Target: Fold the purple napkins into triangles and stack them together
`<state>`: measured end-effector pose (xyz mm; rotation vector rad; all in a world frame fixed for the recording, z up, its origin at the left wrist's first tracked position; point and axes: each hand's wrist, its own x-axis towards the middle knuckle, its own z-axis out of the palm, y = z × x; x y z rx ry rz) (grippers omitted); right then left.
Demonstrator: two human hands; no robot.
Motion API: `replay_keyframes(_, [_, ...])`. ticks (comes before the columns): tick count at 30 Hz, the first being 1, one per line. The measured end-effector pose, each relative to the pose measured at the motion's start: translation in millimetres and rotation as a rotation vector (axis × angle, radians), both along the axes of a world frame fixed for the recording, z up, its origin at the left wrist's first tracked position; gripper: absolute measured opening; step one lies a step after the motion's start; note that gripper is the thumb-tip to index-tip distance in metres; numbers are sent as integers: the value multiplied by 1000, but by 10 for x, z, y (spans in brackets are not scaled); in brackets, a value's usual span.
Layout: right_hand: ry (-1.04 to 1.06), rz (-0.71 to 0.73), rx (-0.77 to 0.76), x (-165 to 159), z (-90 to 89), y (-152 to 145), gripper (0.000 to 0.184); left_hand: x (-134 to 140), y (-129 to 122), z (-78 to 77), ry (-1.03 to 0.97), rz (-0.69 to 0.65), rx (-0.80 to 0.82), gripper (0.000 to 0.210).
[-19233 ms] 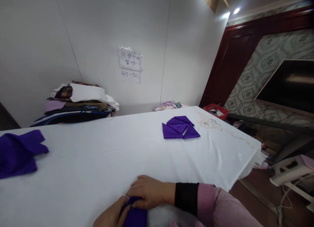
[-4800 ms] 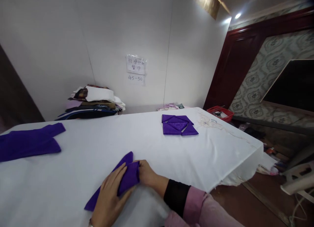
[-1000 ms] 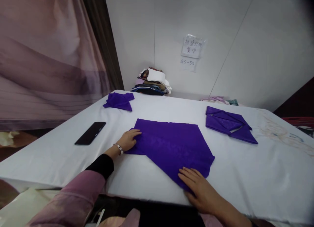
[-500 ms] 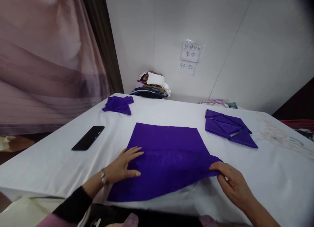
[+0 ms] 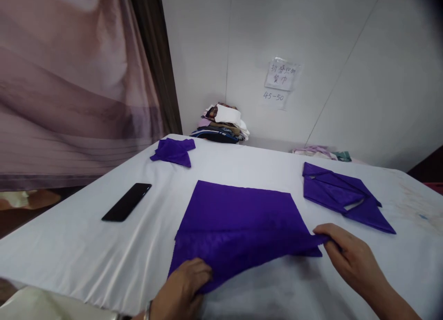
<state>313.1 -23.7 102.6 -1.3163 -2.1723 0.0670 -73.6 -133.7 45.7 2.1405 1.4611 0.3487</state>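
large purple cloth (image 5: 242, 209) spread on the white-covered surface (image 5: 83, 260), near part doubled into a flap. left hand (image 5: 187, 283) grips the flap's near edge, fingers curled. right hand (image 5: 353, 257) pinches the flap's right corner between thumb and fingers, raised off the surface. dark phone (image 5: 127, 202) lies flat to the left, apart from the cloth. beyond it, a smaller purple bundle (image 5: 174, 151), loosely bunched. to the right, a folded purple piece (image 5: 328, 188), corners pointed. clothes pile (image 5: 221, 126) past the far edge; handwritten notice (image 5: 282, 75) on the wall (image 5: 311, 29).
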Motion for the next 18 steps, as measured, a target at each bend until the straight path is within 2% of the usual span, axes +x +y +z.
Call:
replay_keyframes(2, [-65,-47,-26,93,-82,176,23,-182,152,48,29,122,70,38])
replay_keyframes(4, [-117,-74,-83,144,-126,452,22,-410,437,182,104,252,148,35])
replay_keyframes(7, [-156,-76,-136,117,-13,1001,23,-709,1082,594,206,391,269,37])
replay_keyframes(8, [-150,-71,-149,89,95,1184,23,-770,1314,791,220,418,336,35])
replay_keyframes(10, [-67,-111,-107,38,428,1483,22,-821,1712,1262,215,469,502,35])
replay_keyframes(12, [94,-190,95,18,871,1631,23,-787,1932,1787,162,519,671,36])
replay_keyframes(14, [288,-242,331,41,1315,1599,27,-708,1928,2279,45,474,833,39])
replay_keyframes(15, [384,-263,454,65,1497,1524,30,-664,1850,2481,-30,500,938,40])
replay_keyframes(17, [503,-250,605,124,1728,1286,34,-592,1588,2753,-79,559,1108,37])
replay_keyframes(18, [525,-240,651,153,1770,1140,34,-570,1429,2813,-73,592,1143,34])
